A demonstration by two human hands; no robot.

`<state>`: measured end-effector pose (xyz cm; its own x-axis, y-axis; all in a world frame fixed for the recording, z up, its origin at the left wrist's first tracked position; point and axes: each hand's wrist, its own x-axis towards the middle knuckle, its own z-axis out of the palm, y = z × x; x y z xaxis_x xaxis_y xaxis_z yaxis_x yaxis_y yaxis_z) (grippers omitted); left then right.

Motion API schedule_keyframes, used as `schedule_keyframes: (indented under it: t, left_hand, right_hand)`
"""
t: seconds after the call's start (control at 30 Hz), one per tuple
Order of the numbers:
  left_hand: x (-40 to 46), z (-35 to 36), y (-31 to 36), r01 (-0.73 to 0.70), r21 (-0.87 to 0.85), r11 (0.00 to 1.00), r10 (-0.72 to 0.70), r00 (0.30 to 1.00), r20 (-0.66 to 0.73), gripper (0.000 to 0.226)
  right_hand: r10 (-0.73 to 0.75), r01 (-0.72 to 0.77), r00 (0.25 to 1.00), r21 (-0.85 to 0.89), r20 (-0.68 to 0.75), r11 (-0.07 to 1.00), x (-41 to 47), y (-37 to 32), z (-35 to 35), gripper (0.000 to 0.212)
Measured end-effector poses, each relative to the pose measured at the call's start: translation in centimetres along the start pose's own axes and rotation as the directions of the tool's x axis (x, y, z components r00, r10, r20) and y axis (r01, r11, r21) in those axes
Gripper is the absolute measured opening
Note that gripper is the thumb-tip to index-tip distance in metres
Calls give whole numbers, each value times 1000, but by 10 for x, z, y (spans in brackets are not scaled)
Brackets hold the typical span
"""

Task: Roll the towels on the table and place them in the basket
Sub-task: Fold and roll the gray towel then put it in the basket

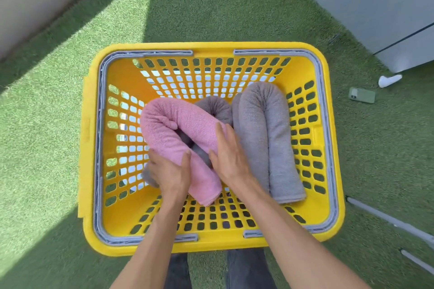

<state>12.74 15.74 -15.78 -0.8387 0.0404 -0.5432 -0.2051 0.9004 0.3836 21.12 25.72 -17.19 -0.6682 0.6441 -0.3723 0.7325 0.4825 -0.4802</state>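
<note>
Hands reach down into a yellow plastic laundry basket [90, 148] with perforated walls and a grey handle frame around its rim, standing on green artificial turf [47, 124]. Inside it, a rolled pink towel [164, 122] is bent into an arch at the left of the middle. The left hand [170, 173] curls its fingers and thumb round the pink roll's left leg low down, holding it. The right hand [231, 159] lies flat with straight fingers pressed against the roll's right leg. A rolled grey towel [270, 134], also folded over on itself, lies along the basket's right side, just beside the pink one. Another grey towel [215, 107] shows behind and under the pink arch. On the turf to the right, well apart from the basket, lies a green phone [361, 95].
</note>
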Motion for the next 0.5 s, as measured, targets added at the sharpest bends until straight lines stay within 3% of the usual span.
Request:
schedule_keyframes:
  t: [0.1, 0.2, 0.27, 0.33, 0.5]
  left_hand:
    - [11, 2, 0, 29, -6, 1000, -29, 999, 23, 91]
    - [18, -9, -3, -102, 33, 994, 103, 994, -28, 75]
    - [21, -25, 0, -243, 71, 967, 248, 966, -68, 74]
    - [28, -44, 8, -351, 129, 928, 362, 929, -75, 79]
    - [46, -62, 13, -437, 286, 853, 450, 893, 20, 81]
  right_hand:
    - [120, -117, 993, -160, 5, 980, 15, 4, 20, 81]
    - [219, -221, 975, -164, -29, 961, 28, -1, 16, 56]
    - [222, -223, 975, -91, -18, 971, 28, -12, 5, 42]
    - [218, -218, 976, 51, 9, 975, 17, -33, -3, 43]
    - [226, -280, 953, 295, 202, 914, -18, -77, 29, 45]
